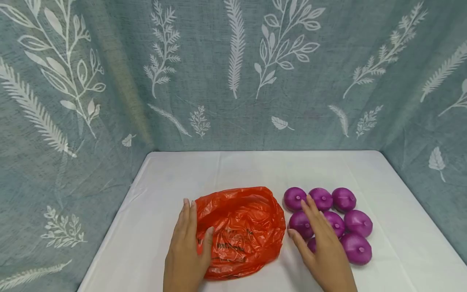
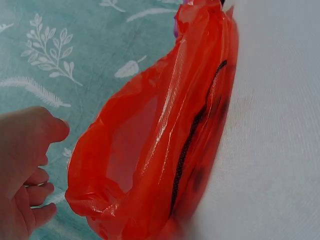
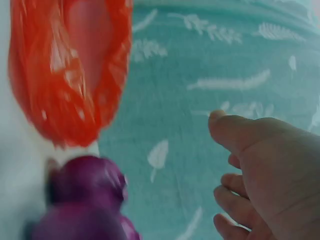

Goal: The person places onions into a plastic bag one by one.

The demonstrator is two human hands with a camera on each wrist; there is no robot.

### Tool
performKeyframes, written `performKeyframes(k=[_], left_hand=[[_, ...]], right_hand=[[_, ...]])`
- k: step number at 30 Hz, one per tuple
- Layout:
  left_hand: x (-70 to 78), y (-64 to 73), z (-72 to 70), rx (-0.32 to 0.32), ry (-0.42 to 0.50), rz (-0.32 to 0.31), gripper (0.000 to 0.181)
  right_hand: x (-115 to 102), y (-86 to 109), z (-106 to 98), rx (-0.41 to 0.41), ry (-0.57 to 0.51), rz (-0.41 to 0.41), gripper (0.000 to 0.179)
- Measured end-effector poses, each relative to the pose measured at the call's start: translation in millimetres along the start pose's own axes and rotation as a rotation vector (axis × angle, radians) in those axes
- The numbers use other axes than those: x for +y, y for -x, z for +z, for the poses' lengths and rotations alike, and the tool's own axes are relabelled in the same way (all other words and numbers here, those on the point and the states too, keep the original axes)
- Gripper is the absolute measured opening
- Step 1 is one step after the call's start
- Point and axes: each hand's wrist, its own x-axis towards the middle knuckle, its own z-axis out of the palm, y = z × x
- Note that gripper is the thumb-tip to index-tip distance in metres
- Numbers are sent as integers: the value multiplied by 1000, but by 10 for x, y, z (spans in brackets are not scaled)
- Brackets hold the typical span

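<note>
The left hand (image 1: 187, 247) hovers beside the left edge of the red plastic bag (image 1: 240, 219), thumb and fingers relaxed and gripping nothing; the left wrist view shows a gap between hand and plastic. The bag sits near the middle of the table's front part, thin, shiny and crinkled, its rounded mouth gaping upward, with black print on the plastic. To its right, the right hand (image 1: 324, 251) hangs over part of a cluster of purple onions (image 1: 336, 223), its fingers extended and holding nothing. At least 8 onions show, glossy and round, packed close in uneven rows, several with a small pale stub; the hand hides part of the group. Under everything lies a white table covering (image 1: 175, 174), smooth with faint creases and rounded far corners. Around the left, back and right hangs a grey-green curtain (image 1: 204, 81) printed with white leaves, sprigs and fern-like fronds.
</note>
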Motion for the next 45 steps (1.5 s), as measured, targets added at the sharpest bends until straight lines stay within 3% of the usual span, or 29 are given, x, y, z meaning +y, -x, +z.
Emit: performKeyframes(k=[11, 18, 22, 33, 45], left_hand=[[-176, -5, 20, -33, 1, -136, 69], [-219, -21, 20, -19, -2, -128, 60], [-221, -17, 23, -11, -2, -127, 54], [-189, -47, 51, -32, -21, -186, 45], [-167, -59, 72, -11, -11, -199, 43]], right_hand=[[679, 259, -368, 179, 54, 160, 75], [955, 461, -369, 53, 100, 265, 80], [1028, 532, -336, -2, 127, 297, 88], [1158, 650, -303, -28, 185, 343, 94], [1128, 686, -296, 87, 217, 342, 84]])
